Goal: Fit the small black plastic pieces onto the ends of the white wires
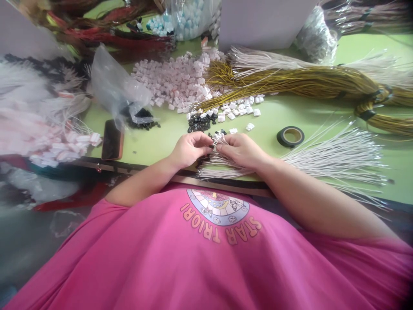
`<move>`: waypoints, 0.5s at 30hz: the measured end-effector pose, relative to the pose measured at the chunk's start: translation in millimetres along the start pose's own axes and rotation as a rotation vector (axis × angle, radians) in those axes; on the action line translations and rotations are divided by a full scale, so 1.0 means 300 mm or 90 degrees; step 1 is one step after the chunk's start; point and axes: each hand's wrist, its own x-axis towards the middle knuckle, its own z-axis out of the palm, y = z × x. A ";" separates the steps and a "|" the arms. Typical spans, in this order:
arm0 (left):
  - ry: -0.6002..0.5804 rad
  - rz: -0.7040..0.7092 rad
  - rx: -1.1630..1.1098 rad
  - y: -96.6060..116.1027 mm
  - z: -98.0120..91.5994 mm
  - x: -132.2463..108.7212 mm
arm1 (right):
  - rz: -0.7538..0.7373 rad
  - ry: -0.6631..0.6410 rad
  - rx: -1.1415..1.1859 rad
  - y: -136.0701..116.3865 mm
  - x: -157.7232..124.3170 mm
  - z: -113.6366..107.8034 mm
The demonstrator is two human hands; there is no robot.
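My right hand (pixel 240 150) is closed round the ends of a bundle of white wires (pixel 335 150), which runs under my forearm and fans out to the right. Beside it my left hand (pixel 190 148) pinches with thumb and forefinger at the wire tips; a small dark piece seems to sit there, too small to name. Just beyond my hands lie a heap of small black parts (pixel 200 122) and a few loose white connector housings (pixel 250 126). More black parts show below my fingers, partly hidden by the wires.
A roll of black tape (pixel 291 136) lies right of my hands, a phone (pixel 112 140) left. Behind are a pile of white housings (pixel 174 79), a clear plastic bag (pixel 112 82) and a long bundle of yellow-brown wires (pixel 300 79). Finished-looking white wire clusters (pixel 41 125) heap up at the left.
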 end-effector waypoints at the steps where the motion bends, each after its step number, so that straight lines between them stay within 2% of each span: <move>1: -0.002 0.001 0.005 -0.002 0.001 0.000 | -0.001 -0.004 0.001 0.000 0.001 0.001; 6: -0.019 0.030 0.037 -0.007 0.012 -0.004 | 0.018 -0.006 -0.006 -0.006 -0.001 -0.002; 11: 0.008 0.064 0.091 -0.009 0.021 -0.005 | 0.039 -0.013 -0.004 -0.006 -0.003 -0.006; 15: -0.019 0.089 0.130 -0.015 0.024 -0.002 | 0.029 0.005 -0.033 0.002 0.004 0.004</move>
